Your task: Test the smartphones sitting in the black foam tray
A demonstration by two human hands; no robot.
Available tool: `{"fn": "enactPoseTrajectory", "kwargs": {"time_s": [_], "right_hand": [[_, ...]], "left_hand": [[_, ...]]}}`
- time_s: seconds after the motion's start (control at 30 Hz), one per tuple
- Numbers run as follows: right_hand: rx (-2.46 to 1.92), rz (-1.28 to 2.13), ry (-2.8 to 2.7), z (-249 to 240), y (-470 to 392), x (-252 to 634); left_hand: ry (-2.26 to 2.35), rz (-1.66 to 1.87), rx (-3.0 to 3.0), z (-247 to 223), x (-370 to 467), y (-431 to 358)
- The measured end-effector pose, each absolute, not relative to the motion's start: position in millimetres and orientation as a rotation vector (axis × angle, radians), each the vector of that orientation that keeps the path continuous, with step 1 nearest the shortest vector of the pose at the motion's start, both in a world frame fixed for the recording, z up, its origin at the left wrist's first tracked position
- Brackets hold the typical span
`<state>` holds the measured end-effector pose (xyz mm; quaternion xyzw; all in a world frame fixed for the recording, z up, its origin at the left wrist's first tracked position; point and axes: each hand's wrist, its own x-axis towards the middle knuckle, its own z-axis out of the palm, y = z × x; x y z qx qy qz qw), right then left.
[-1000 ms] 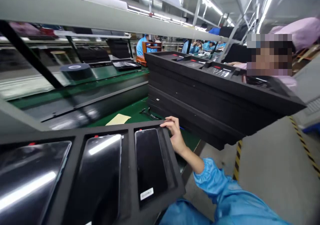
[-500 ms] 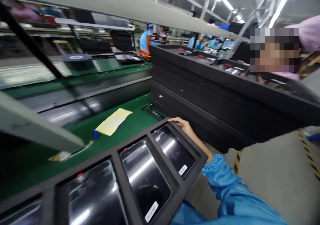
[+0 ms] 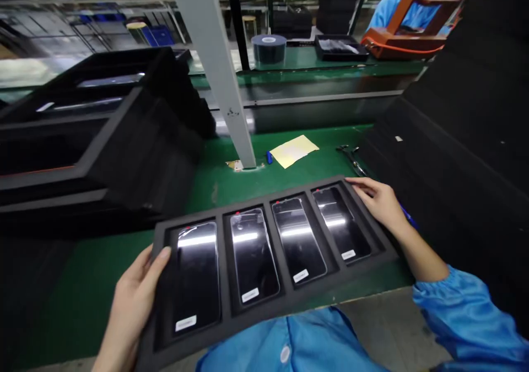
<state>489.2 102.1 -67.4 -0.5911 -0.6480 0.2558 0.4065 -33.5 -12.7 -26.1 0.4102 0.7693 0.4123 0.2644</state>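
Between my two hands is a black foam tray (image 3: 225, 262) with several compartments, tilted slightly over the green bench. In each compartment lies a glossy dark phone screen (image 3: 256, 256) with a small white label near its lower end and a red mark at the top. My left hand (image 3: 136, 289) grips the tray's left end, thumb on the rim and fingers underneath. At the other end, my right hand (image 3: 380, 204) holds the far right corner, its fingers over the edge.
Stacked foam trays (image 3: 136, 140) stand at left, and a tall black foam stack (image 3: 463, 118) rises at right. A grey post (image 3: 219, 69), yellow paper (image 3: 294, 150) and a dark cable-like item (image 3: 353, 160) are beyond the tray. A tape roll (image 3: 268, 49) sits further back, near a person in blue.
My view has swung left. The tray now lies in front of my body instead of at the right, and my left hand has come into sight on its left end.
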Motion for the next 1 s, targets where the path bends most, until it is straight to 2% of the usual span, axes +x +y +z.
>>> {"fn": "enactPoseTrajectory", "kwargs": {"time_s": [0.13, 0.27, 0.43, 0.6, 0.77, 1.0], "right_hand": [[-1.538, 0.474, -1.697, -52, 98, 474], [-1.619, 0.196, -1.906, -56, 59, 464], [-1.821, -0.091, -1.806, -67, 37, 462], [-1.865, 0.007, -1.726, -59, 48, 447], [-2.031, -0.047, -1.704, -56, 37, 436], [-2.085, -0.043, -1.605, -51, 26, 430]], "left_hand": [[2.036, 1.074, 1.161, -43, -34, -17], [2.029, 0.97, 1.554, -54, -17, -11], [1.957, 0.8, 2.012, -56, -6, 36], [1.837, 0.599, 2.336, -32, 12, 90], [1.774, 0.241, 2.361, -18, 32, 92], [1.839, 0.265, 2.258, -28, 30, 89]]}}
